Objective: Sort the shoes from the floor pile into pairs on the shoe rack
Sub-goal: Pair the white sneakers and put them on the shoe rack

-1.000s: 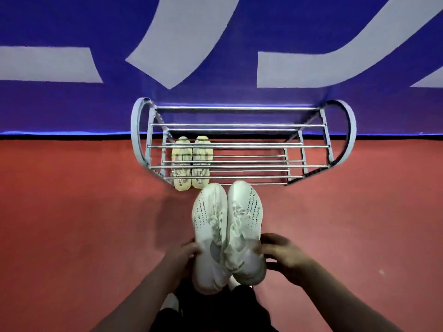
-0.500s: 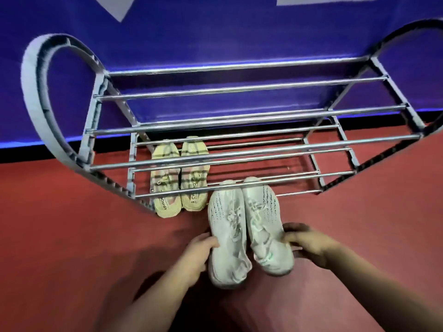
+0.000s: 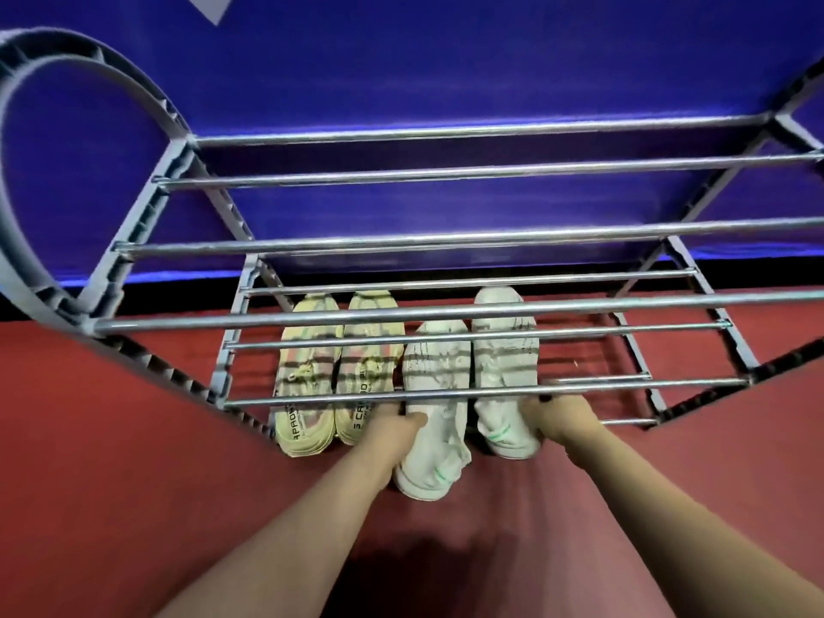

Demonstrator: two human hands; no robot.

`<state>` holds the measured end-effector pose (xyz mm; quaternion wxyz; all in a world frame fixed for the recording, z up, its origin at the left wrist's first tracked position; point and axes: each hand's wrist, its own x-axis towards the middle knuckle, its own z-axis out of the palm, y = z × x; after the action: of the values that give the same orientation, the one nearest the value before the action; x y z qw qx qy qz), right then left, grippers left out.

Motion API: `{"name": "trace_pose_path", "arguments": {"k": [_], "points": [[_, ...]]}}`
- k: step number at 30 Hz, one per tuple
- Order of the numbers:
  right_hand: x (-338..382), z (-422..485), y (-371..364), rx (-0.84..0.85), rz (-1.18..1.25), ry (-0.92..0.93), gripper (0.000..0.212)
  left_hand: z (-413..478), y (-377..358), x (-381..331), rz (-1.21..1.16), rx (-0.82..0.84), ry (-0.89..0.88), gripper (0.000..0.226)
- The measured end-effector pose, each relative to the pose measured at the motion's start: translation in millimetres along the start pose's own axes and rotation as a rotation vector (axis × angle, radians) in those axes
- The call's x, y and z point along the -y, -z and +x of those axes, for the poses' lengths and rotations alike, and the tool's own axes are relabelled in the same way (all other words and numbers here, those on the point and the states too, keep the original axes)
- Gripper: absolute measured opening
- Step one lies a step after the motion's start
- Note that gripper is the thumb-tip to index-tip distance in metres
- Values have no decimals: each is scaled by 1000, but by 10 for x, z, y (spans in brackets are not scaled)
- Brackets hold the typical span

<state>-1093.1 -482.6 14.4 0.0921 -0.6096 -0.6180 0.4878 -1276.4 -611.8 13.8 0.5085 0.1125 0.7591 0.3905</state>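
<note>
Bearing half-legible heel lettering point(image 3: 360, 413), yellow shoes point(image 3: 307, 376) adjoin white shoes point(image 3: 434, 372).

On your shoe rack's point(image 3: 446, 311) lowest tier, the first pair point(image 3: 312, 376) is lying at left. The second pair point(image 3: 450, 368) is sitting just right of it, its right shoe point(image 3: 504, 350) reaching farther back than its left shoe point(image 3: 434, 457).

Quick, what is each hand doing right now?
Left hand: grips the left white knit sneaker near its heel.
Right hand: grips the right white knit sneaker at its heel.
</note>
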Motion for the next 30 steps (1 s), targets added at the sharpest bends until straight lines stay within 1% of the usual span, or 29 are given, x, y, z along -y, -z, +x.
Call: {"name": "trace_pose_path", "arguments": {"k": [1,2,4,7,9,11,12,13,15,17,18,19,20,22,25,28,30], "points": [[-54,42,-41,-79,-125,-9,17,-41,-12,20,20,2,-42,25],[-94,57,-60,-108,-144,-21,18,-71,-23,51,28,13,-82,22],[-162,69,-54,-86,-131,-14,17,-64,-35,97,7,25,-137,31],[-234,109,6,-50,-216,57,25,-38,-10,91,-134,32,-127,35],[-253,112,19,-47,-198,73,25,-32,-5,96,-179,15,-118,35],[-297,134,22,-41,-93,57,25,7,-23,112,-242,-26,-100,30],[-320,146,20,-39,2,34,25,24,-32,83,-281,-49,-86,26],[-334,155,14,-34,119,5,25,50,-42,31,-290,-42,-91,23],[-356,175,-8,-31,334,-49,23,110,-71,-104,-267,30,-155,19],[-346,168,-16,-36,453,-88,18,180,-99,-216,-227,18,-172,18],[-339,164,-13,-38,477,-93,16,240,-111,-234,-183,-8,-160,18],[-332,163,-12,-42,489,-91,16,314,-120,-227,-88,-43,-156,16],[-327,159,-11,-47,483,-81,16,364,-121,-213,61,-71,-154,14],[-311,151,-18,-63,455,-71,21,403,-133,-215,344,-113,-149,20],[-322,167,-32,-78,452,-97,20,351,-176,-326,618,-237,-168,22],[-250,170,-55,-74,479,-97,16,310,-176,-452,785,-333,-154,16],[-186,170,-109,-67,458,-69,13,296,-189,-473,797,-359,-141,14]]}}
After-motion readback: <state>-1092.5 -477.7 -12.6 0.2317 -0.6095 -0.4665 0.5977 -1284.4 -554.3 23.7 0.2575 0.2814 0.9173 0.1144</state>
